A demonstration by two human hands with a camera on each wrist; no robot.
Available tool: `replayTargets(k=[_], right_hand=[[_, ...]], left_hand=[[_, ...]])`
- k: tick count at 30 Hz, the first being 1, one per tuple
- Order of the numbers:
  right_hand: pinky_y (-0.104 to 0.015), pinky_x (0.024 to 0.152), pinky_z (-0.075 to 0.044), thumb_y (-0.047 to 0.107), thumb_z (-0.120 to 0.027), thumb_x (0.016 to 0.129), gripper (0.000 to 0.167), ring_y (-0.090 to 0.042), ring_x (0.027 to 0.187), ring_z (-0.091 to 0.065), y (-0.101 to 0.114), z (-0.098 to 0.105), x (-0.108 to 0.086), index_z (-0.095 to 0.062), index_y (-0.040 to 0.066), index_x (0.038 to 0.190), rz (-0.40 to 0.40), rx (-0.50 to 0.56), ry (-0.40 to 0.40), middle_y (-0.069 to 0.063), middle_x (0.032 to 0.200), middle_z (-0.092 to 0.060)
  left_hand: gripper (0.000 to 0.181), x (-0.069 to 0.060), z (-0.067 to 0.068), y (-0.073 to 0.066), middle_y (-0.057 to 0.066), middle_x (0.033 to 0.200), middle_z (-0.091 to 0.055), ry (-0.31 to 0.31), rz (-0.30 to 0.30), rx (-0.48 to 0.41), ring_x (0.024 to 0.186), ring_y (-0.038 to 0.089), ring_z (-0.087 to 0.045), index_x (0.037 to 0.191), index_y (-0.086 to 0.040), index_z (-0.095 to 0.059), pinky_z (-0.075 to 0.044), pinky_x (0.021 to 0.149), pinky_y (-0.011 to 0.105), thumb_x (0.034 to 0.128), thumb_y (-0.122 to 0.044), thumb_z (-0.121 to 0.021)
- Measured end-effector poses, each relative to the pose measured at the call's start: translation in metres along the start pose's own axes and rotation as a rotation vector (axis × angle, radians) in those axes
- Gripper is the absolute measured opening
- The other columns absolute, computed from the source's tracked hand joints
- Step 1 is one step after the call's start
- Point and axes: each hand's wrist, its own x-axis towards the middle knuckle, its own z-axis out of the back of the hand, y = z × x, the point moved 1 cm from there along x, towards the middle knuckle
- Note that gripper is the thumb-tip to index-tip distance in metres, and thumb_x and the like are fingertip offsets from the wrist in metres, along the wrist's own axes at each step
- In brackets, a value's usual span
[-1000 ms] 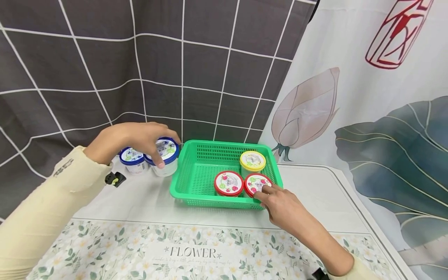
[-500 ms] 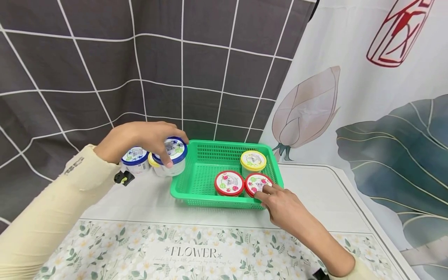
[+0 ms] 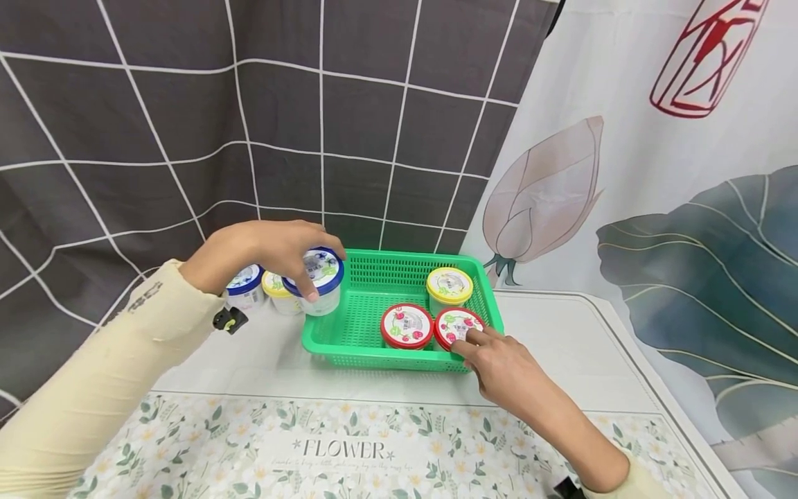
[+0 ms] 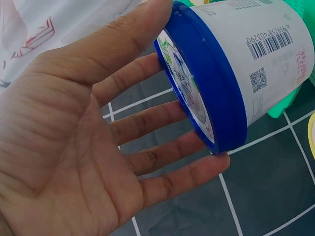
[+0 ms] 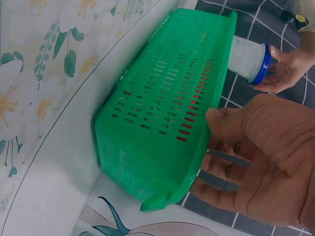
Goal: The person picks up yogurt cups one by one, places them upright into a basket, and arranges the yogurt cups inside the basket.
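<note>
My left hand (image 3: 268,246) grips a white plastic tub with a blue lid (image 3: 325,269) by its lid, above the left rim of the green basket (image 3: 358,359). In the left wrist view, thumb and fingers spread round the lid edge, and the tub's barcode side (image 4: 268,59) shows. My right hand (image 3: 508,364) holds the basket's front rim at the right; in the right wrist view its thumb lies at the rim and its fingertips go behind it. Those fingers overlap a red-lidded tub (image 3: 453,324) inside. Beside it are another red-lidded tub (image 3: 407,326) and a yellow-lidded tub (image 3: 449,285).
Left of the basket, a yellow-lidded tub (image 3: 283,294) and another blue-lidded tub (image 3: 245,281) stand on the white table, partly covered by my left hand. A floral mat (image 3: 249,443) lies in front. A dark grid curtain (image 3: 368,125) hangs behind.
My left hand has carried the blue-lidded tub rightward to the basket's left rim, uncovering the yellow-lidded tub behind it. My right hand has stayed in place.
</note>
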Motion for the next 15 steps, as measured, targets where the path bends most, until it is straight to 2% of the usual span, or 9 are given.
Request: replayTargets(k=[15], right_hand=[[-0.033,0.059,-0.052,-0.004,-0.087,0.088,0.031,-0.017,0.081,-0.058,0.001,-0.001,0.0,-0.078,0.019,0.106,-0.004,0.0,-0.005,0.001,0.088,-0.066]], left_hand=[[0.081,0.015,-0.013,-0.009,0.012,0.161,-0.058,0.02,-0.01,-0.041,0.144,0.039,-0.056,0.16,-0.031,-0.062,-0.061,0.11,0.065,0.0873,-0.038,-0.097]])
